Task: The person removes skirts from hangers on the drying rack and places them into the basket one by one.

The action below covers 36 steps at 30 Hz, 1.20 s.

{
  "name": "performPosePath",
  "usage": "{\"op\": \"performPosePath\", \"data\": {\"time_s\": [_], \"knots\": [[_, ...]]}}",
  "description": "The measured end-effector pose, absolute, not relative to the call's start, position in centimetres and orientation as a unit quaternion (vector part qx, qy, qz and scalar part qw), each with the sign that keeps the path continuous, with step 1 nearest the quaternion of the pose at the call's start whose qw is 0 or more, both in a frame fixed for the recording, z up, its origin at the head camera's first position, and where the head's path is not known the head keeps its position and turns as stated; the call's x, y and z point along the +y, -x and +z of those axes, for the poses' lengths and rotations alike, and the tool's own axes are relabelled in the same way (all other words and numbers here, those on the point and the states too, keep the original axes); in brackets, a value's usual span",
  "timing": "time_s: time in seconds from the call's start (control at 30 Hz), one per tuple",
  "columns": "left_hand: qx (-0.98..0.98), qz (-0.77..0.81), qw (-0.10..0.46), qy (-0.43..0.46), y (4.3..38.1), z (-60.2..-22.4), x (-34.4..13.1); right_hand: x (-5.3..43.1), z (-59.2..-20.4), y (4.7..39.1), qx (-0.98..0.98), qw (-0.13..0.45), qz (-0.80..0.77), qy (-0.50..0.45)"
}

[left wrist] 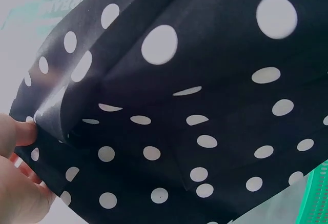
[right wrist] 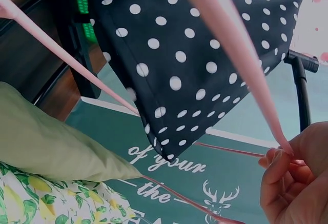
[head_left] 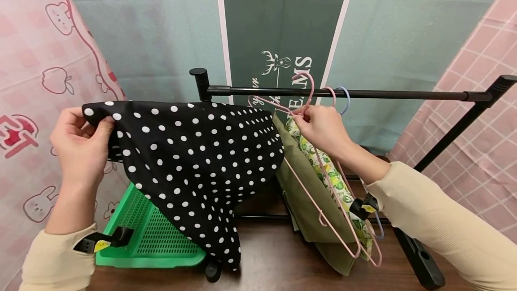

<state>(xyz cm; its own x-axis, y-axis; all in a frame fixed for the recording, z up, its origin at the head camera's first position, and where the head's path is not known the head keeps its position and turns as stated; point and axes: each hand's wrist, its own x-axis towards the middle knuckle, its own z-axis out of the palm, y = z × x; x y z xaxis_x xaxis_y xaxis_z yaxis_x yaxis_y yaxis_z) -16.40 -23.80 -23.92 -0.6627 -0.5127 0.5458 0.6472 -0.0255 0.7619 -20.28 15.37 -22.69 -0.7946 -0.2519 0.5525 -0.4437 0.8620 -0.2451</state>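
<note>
My left hand [head_left: 81, 147] pinches a corner of a black cloth with white polka dots [head_left: 194, 147] between thumb and fingers, stretching it out to the left. The cloth's lower part hangs down in a loose point. With my right hand [head_left: 323, 127], I pinch a pink hanger [right wrist: 230, 44] just below its hook, close to the rack's bar. In the right wrist view, the cloth's other end lies between two sides of this hanger, one passing in front and one behind. Beside it hang an olive-green cloth [head_left: 311, 201] and a lemon-print cloth [head_left: 339, 183].
A black clothes rack [head_left: 383, 94] spans the view, carrying another pink hanger and a blue hanger [head_left: 345, 95]. A green perforated basket [head_left: 161, 237] stands at lower left, partly behind the dotted cloth. The brown floor [head_left: 274, 264] lies below; patterned curtains [head_left: 161, 35] surround the rack.
</note>
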Motion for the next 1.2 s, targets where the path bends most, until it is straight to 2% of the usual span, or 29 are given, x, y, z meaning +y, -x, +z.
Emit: {"op": "performPosePath", "data": {"time_s": [0.27,0.47,0.97,1.2], "knots": [[-0.556,-0.717,0.417,0.052,16.3,-23.9,-25.6,15.1,-22.1,20.0,-0.931,0.249,0.18,-0.198],[-0.596,-0.669,0.444,-0.005,16.5,-24.4,-27.2,14.9,-21.6,19.8,-0.935,0.225,0.183,-0.204],[-0.59,-0.673,0.435,-0.096,16.8,-25.4,-30.4,14.6,-20.6,18.9,-0.937,0.2,0.183,-0.22],[-0.628,-0.627,0.441,-0.134,17.0,-25.9,-31.1,14.7,-20.4,18.7,-0.938,0.199,0.183,-0.216]]}}
